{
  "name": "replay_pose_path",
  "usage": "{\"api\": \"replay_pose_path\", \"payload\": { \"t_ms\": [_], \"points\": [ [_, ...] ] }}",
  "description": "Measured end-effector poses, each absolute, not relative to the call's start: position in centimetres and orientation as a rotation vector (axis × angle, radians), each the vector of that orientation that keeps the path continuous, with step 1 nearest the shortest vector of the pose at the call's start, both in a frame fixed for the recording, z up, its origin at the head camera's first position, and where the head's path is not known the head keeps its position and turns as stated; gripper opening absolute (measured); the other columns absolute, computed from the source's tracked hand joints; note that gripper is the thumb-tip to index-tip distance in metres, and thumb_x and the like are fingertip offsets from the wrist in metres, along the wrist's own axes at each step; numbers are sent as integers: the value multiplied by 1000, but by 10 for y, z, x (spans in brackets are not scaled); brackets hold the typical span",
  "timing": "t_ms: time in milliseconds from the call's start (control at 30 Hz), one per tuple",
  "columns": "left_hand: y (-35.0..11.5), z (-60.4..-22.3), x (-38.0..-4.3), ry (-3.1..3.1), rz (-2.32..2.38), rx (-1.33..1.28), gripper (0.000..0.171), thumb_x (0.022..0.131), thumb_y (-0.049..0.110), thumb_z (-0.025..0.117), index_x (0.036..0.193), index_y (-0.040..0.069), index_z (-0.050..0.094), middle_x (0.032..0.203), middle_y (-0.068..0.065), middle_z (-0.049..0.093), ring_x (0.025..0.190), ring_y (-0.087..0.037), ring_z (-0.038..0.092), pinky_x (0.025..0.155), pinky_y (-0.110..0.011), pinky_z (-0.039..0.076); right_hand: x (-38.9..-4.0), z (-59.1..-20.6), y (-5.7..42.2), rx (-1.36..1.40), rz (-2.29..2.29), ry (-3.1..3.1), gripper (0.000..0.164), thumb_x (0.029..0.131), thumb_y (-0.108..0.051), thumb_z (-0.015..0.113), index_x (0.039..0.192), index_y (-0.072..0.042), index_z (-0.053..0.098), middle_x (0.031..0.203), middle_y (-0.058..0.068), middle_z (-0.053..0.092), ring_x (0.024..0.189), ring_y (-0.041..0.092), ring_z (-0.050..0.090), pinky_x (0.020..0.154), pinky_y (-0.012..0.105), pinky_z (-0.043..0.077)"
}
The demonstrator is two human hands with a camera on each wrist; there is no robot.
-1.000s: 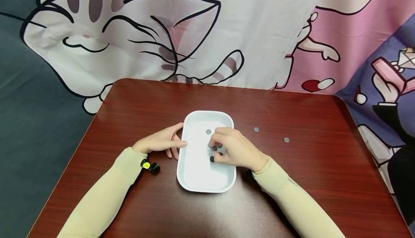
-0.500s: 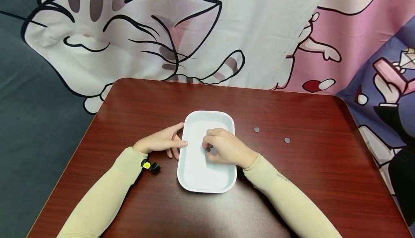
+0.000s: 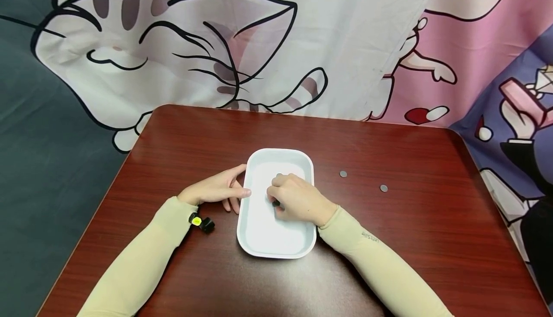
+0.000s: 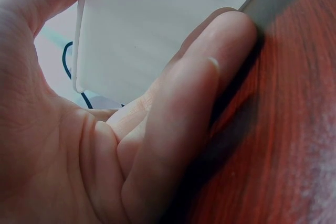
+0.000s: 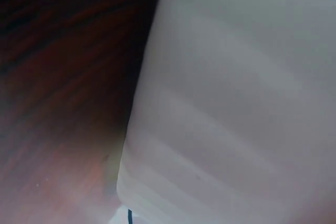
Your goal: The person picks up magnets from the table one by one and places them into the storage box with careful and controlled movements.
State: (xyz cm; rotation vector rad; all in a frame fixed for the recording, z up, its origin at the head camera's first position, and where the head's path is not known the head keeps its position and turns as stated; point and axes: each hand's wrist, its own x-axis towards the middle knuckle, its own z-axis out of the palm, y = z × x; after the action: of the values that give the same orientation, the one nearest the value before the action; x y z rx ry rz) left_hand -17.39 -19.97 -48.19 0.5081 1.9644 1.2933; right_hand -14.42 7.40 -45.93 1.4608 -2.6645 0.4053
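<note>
A white rectangular tray point(image 3: 276, 245) lies on the brown table in the head view. My left hand point(image 3: 218, 186) holds its left side, thumb over the rim and the other fingers outside. Close up in the left wrist view, fingers point(image 4: 194, 87) rest along the tray's outer wall. Inside the tray, my right hand point(image 3: 302, 201) pinches a small dark round disc point(image 3: 276, 203) between thumb and fingers. A grey disc point(image 3: 279, 175) shows just beyond the knuckles; any others there are hidden by the hand. The right wrist view is blurred, showing mostly the tray's wall point(image 5: 210, 103).
Two more grey discs, one nearer point(image 3: 343, 174) and one farther right point(image 3: 383, 188), lie on the table point(image 3: 410, 240) right of the tray. A cartoon-printed curtain point(image 3: 345, 29) hangs behind the table's back edge. A black object point(image 3: 537, 240) stands off the right edge.
My right hand has moved left within the tray and now covers discs that showed around its fingertips a second ago. My left hand and the tray have stayed put.
</note>
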Motion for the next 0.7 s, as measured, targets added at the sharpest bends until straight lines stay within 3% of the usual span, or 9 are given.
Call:
{"api": "replay_pose_path", "payload": {
  "t_ms": [700],
  "points": [
    [-200, -483, -174, 1973, 1285, 512, 81, 102, 31, 66, 164, 22, 15, 84, -14, 78, 71, -34, 77, 58, -45, 63, -143, -463, 75, 1448, 386, -2694, 14, 74, -8, 75, 79, -18, 68, 72, -9, 53, 68, 9, 51, 72, 30, 48]
  ]
}}
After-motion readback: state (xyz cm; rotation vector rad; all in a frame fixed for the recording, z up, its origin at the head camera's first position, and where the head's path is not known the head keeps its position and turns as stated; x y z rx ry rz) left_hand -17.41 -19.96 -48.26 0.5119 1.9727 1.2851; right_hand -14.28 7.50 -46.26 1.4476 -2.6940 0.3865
